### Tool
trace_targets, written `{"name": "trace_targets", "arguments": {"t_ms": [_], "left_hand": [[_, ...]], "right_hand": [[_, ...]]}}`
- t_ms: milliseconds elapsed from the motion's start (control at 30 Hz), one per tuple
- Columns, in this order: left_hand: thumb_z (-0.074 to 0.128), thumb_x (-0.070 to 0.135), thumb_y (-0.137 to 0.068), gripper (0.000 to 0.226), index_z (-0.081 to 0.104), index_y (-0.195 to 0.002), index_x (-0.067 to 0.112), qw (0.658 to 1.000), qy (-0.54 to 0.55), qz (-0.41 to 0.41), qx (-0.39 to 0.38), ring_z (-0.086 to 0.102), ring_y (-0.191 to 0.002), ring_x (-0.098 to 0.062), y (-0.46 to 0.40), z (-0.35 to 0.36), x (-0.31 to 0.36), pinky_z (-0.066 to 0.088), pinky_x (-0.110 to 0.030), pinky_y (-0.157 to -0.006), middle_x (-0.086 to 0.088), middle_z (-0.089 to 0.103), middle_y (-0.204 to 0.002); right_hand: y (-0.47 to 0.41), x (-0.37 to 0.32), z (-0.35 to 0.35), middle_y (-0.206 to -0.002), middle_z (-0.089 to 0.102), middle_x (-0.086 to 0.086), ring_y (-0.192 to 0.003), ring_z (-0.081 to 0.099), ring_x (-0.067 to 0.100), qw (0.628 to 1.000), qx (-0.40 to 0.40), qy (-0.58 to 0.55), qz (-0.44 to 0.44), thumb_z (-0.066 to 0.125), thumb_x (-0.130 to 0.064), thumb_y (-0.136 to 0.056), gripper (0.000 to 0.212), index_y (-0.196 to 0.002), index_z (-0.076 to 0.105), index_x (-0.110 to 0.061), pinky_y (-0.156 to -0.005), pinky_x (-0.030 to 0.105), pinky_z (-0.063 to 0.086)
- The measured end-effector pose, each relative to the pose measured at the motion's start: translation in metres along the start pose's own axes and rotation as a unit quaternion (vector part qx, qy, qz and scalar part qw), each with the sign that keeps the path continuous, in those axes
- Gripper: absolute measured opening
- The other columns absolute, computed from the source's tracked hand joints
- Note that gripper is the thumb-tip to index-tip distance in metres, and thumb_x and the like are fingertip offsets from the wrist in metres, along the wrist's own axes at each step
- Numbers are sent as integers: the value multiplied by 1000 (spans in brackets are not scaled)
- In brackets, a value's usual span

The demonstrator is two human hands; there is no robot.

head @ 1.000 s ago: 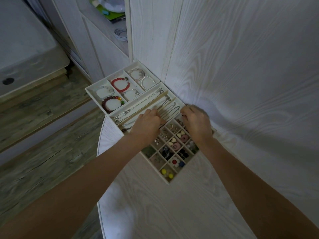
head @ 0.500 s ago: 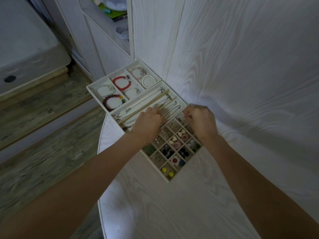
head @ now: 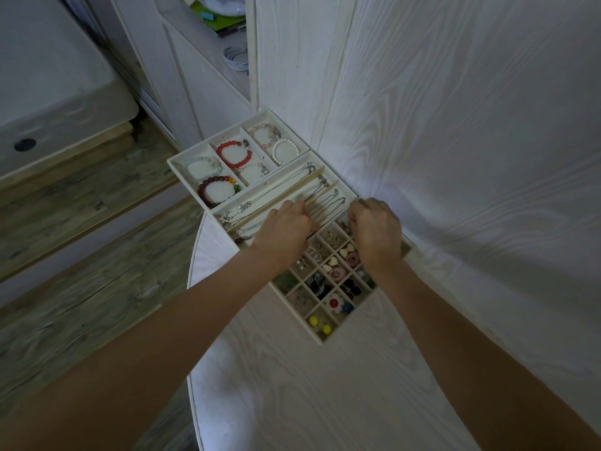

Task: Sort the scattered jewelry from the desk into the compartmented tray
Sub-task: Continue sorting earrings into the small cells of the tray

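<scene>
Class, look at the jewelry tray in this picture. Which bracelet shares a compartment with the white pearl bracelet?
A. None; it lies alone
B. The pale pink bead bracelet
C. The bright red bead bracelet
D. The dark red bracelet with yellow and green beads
B: the white pearl bracelet lies in the rightmost far compartment of the tray, right beside the pale pink bead bracelet; the bright red bead bracelet sits one compartment to the left.

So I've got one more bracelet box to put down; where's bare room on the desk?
Bare desk lies near you, between both forearms, below the tray's corner holding yellow beads. More lies right of the tray toward the wall. Crowded: the tray, under the left hand and right hand.
</scene>
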State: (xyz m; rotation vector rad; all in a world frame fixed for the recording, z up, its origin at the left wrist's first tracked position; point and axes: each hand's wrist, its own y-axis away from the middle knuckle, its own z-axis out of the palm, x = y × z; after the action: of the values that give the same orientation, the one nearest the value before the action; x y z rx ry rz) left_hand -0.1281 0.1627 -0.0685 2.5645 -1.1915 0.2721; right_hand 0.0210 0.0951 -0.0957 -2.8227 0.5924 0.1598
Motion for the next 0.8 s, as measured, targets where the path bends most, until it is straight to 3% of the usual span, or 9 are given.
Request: {"name": "trace_targets", "arguments": {"t_ms": [167,233,400,533,667,800], "left_hand": [[57,13,-91,40,55,-130,20,1000,-7,3,5,37,-122,-23,0,1,0,32,-36,-102,-8,43,-132],[57,12,-91,41,54,-131,20,1000,-7,4,3,36,-124,-23,0,1,1,32,-36,-102,-8,42,-134],[56,13,-91,40,54,-131,20,1000,-15,9,4,36,-123,-23,-1,1,-1,32,-35,-102,-8,43,-131],[55,12,-92,40,54,-131,20,1000,-16,8,3,37,-122,-23,-1,2,0,32,-35,-101,-8,43,-131],[55,10,-92,38,56,-129,21,1000,-7,6,6,36,-122,-22,-2,1,0,32,-34,-101,-7,44,-130],[59,10,-89,36,60,-124,20,1000,-16,2,9,36,-123,-22,-5,-1,2,33,-35,-103,-7,44,-133]], "right_hand": [[0,-3,5,-76,64,12,-58,51,18,999,0,25,37,64,6,-79,11,-77,67,-4,-50,24,35],[0,-3,5,-77,63,13,-56,46,16,999,-4,28,36,66,5,-77,8,-76,67,-3,-48,24,36],[-1,-3,5,-79,64,14,-55,56,20,999,-24,36,26,71,6,-73,9,-76,68,-2,-48,24,43],[-1,2,-6,-83,64,11,-61,58,19,999,-6,14,38,71,-1,-78,7,-82,72,-7,-52,20,38],[1,10,-25,-98,61,9,-83,61,23,993,-13,-19,120,63,-5,-86,14,-94,71,-13,-61,24,42],[8,9,-24,-101,60,7,-79,52,14,995,-80,-3,61,58,-12,-90,15,-94,72,-14,-60,20,39]]}}
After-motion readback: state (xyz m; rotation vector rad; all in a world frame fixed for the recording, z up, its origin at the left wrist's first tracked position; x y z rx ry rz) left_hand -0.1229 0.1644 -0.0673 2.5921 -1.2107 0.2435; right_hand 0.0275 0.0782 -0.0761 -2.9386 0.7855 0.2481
